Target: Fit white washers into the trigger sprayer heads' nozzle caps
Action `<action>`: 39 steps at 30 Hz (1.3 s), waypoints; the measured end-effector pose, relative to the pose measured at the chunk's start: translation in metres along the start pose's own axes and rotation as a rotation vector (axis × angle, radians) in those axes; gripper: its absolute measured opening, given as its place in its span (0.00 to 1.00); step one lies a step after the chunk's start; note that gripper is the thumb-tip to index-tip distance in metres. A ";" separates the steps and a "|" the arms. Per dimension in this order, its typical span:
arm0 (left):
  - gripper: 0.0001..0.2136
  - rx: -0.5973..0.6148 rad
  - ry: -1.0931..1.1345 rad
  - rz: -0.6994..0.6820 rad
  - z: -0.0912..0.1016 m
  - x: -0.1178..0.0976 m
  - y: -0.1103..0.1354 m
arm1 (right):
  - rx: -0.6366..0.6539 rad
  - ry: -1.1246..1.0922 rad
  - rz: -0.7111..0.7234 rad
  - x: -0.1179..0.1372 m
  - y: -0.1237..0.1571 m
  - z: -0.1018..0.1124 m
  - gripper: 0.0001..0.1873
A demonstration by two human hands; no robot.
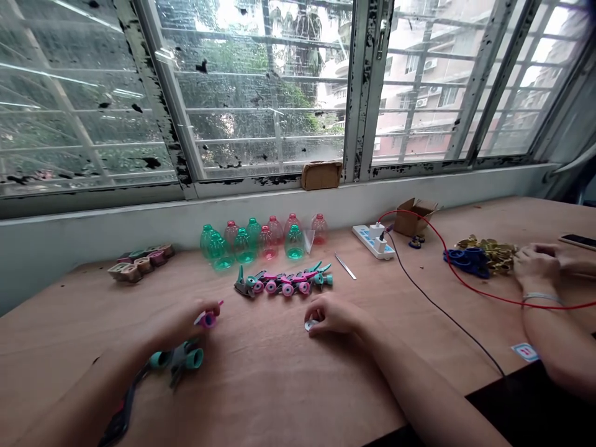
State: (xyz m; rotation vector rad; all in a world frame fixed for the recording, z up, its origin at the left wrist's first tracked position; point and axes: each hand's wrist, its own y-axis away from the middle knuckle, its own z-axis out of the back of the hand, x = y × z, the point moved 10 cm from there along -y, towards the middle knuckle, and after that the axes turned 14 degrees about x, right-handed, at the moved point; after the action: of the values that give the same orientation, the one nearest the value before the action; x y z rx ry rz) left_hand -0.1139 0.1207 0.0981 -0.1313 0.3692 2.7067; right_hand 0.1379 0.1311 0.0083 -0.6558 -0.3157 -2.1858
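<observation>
Along the far edge of the plywood desk [261, 397], beige-and-pink moulded pieces [139, 265] are grouped at the left, followed by teal- and pink-tinted plastic bottles [261, 241]. Near the desk's centre, the left hand [184, 323] is raised, its fingertips [216, 305] pinching a pink ring-shaped piece [208, 320], with a teal-and-grey moulded part [179, 360] just below. A row of pink-and-teal assemblies [284, 282] lies ahead. The right hand [333, 315] rests with its fingers pressed together and curled over a small white piece [310, 325]; whether that piece is gripped cannot be told. Further right are a power strip [372, 241], a black cable [447, 313], and a second person's hands [535, 264]. Risks: a slackened pinch may drop the pink ring-shaped piece; careless right-forearm movement may snag the black cable.
</observation>
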 end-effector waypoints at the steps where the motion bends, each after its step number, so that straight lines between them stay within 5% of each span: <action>1: 0.09 0.007 0.005 -0.034 0.003 -0.009 -0.001 | -0.003 -0.004 0.002 -0.001 0.000 0.000 0.14; 6: 0.15 -0.056 0.140 -0.180 0.005 -0.069 -0.008 | -0.020 -0.054 0.002 -0.006 -0.002 -0.001 0.15; 11: 0.13 0.023 0.312 -0.376 -0.039 -0.120 -0.031 | -0.051 -0.117 0.056 -0.004 -0.003 -0.002 0.14; 17: 0.12 -0.089 0.467 -0.391 -0.070 -0.110 -0.051 | -0.059 -0.143 0.082 -0.004 -0.003 -0.001 0.13; 24: 0.09 -0.291 0.538 -0.327 -0.061 -0.098 -0.048 | -0.056 -0.138 0.064 -0.006 -0.001 -0.003 0.11; 39: 0.15 -0.239 0.643 -0.262 -0.070 -0.088 -0.055 | -0.092 -0.249 0.105 -0.004 0.000 -0.004 0.07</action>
State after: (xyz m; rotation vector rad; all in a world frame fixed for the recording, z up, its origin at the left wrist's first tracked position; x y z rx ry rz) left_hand -0.0085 0.1167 0.0300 -1.0516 0.1826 2.3756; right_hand 0.1389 0.1319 0.0023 -0.9777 -0.3027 -2.0302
